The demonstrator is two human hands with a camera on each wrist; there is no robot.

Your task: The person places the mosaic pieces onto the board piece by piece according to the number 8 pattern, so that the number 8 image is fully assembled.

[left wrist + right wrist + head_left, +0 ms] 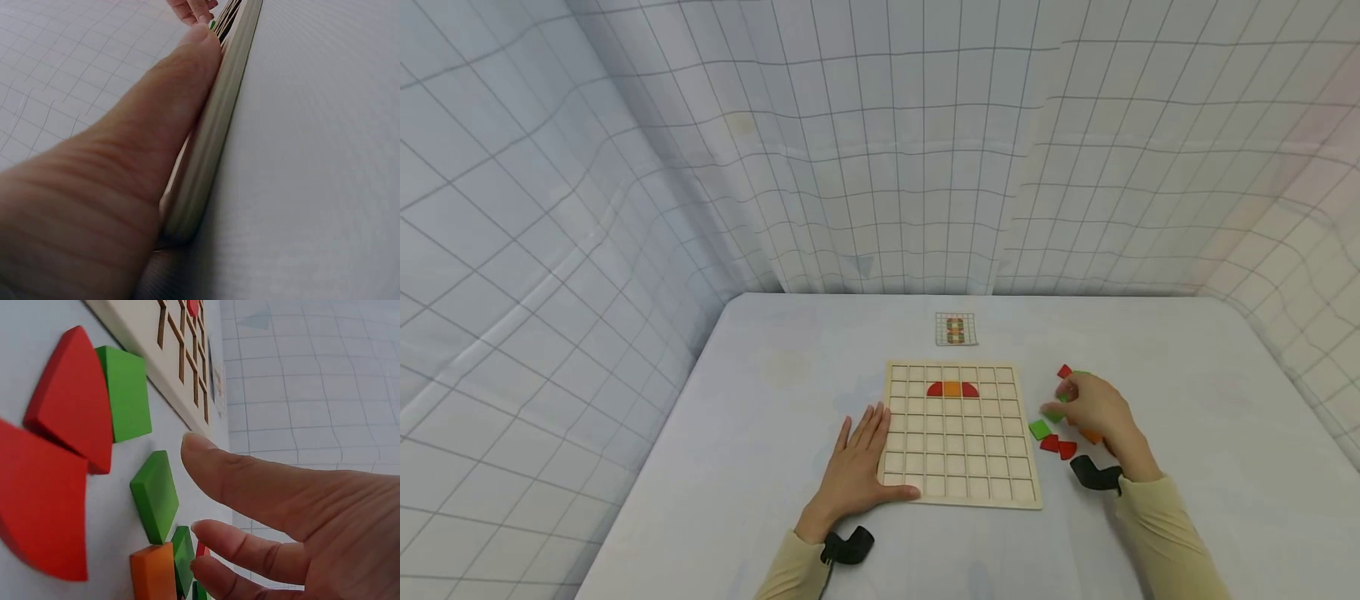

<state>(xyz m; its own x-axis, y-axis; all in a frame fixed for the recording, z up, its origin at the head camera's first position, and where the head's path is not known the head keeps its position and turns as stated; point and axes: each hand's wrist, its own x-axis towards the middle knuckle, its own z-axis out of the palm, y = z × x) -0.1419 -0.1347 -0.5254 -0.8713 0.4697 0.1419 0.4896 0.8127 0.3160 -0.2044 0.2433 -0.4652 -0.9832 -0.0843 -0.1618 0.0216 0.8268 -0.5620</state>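
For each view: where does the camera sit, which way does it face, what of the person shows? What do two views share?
Head: worn on the head, facing forward and down at the board, card and loose pieces; left hand, right hand, both sleeves show.
Left wrist: worn there, looking along the board's near edge; left thumb large, right fingertips beyond.
Right wrist: worn there, looking across loose pieces towards the board; right thumb and fingers show.
Head and right wrist share board and loose pieces.

Grid board (pixel 956 454): smooth wood; blocks (pixel 74 403): smooth, matt; backdrop (pixel 895 167): rippled cloth.
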